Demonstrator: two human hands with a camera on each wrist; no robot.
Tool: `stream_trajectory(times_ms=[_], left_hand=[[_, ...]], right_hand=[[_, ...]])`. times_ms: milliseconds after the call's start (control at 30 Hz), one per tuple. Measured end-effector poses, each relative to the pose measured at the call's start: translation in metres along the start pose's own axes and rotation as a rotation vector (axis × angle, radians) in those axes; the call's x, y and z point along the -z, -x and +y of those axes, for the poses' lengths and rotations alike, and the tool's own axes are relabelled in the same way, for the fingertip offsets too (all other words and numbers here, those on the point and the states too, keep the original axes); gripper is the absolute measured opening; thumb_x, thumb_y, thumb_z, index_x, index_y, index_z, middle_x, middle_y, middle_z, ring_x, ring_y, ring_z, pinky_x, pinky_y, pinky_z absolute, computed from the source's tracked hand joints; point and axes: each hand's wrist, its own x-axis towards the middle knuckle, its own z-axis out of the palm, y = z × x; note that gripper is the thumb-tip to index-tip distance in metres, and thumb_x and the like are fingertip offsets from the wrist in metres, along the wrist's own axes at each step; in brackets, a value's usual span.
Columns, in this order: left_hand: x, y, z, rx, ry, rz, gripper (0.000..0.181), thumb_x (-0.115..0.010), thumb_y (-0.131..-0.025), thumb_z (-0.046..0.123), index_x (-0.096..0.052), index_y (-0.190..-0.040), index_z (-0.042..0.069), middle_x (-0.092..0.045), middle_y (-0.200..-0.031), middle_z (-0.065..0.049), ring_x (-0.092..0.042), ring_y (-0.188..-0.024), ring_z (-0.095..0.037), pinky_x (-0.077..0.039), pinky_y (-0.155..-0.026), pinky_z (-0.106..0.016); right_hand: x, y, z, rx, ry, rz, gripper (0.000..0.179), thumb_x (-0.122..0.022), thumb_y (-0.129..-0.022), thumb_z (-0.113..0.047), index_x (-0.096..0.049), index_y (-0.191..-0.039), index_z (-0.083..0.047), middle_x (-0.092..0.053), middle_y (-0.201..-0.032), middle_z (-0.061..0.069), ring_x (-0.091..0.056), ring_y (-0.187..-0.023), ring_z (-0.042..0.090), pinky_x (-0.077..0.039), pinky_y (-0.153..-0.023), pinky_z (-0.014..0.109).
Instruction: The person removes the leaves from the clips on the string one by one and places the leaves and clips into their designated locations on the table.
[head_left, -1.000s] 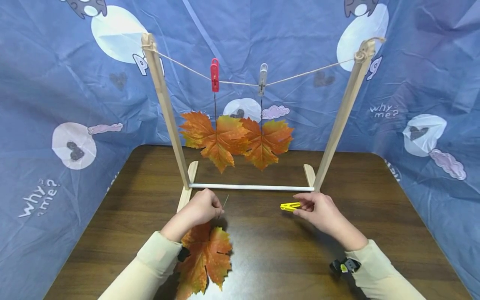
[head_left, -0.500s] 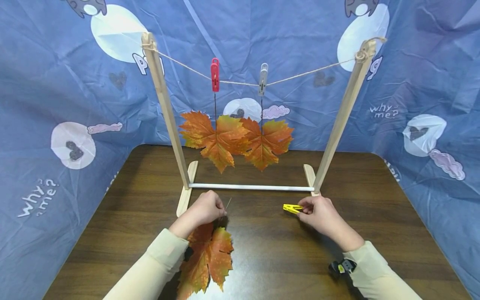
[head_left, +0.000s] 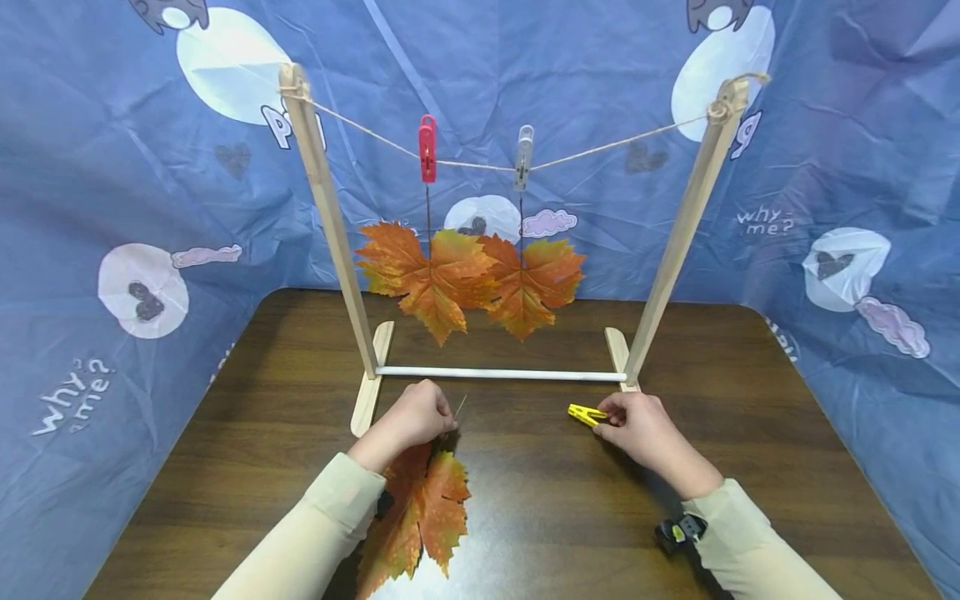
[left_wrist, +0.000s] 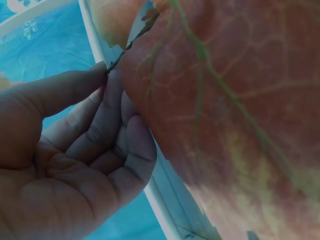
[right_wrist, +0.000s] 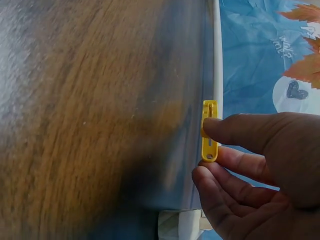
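My left hand (head_left: 417, 414) pinches the thin stem of an orange maple leaf (head_left: 438, 512) between thumb and fingertips; the stem's tip pokes up past the fingers. In the left wrist view the leaf (left_wrist: 235, 100) fills the right side, its green veins showing. Over the table's right half, my right hand (head_left: 637, 423) pinches a yellow clothespin (head_left: 586, 415) by one end. The right wrist view shows the thumb lying on the clothespin (right_wrist: 210, 142). Two more maple leaves hang by their stems, one from a red clothespin (head_left: 427, 150), one from a grey clothespin (head_left: 523, 158).
A wooden frame stands behind my hands, with a left post (head_left: 327, 217), a right post (head_left: 684, 233) and a white bar (head_left: 502, 374) low between them. A sagging string (head_left: 607, 147) joins the post tops. Blue printed cloth (head_left: 225, 192) surrounds the brown table (head_left: 540, 517).
My left hand has shifted slightly to the right with the leaf. The yellow clothespin has moved slightly right and tilted in my right hand. The hanging leaves stay in place.
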Motion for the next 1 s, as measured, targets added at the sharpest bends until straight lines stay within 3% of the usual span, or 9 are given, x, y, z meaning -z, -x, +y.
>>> stream_trajectory(times_ms=[600,1000], left_hand=[[-0.011,-0.006,-0.003,0.029,-0.026,0.012,0.022,-0.082,-0.084,0.009,-0.075,-0.063,0.01,-0.061,-0.051,0.007,-0.059,-0.062,-0.011,-0.049,-0.061,-0.027],[-0.011,-0.006,-0.007,-0.005,-0.024,0.018,0.023,-0.086,-0.081,0.013,-0.074,-0.061,0.01,-0.061,-0.057,0.007,-0.055,-0.062,-0.013,-0.05,-0.065,-0.031]], right_hand=[[-0.004,-0.001,0.005,-0.004,0.044,-0.053,0.02,-0.087,-0.077,-0.006,-0.074,-0.091,0.001,-0.066,-0.078,0.003,-0.06,-0.072,0.017,-0.051,-0.067,0.037],[0.0,0.001,0.001,-0.019,0.038,-0.063,0.025,-0.088,-0.076,-0.007,-0.074,-0.094,0.003,-0.068,-0.081,0.005,-0.063,-0.075,0.018,-0.053,-0.07,0.038]])
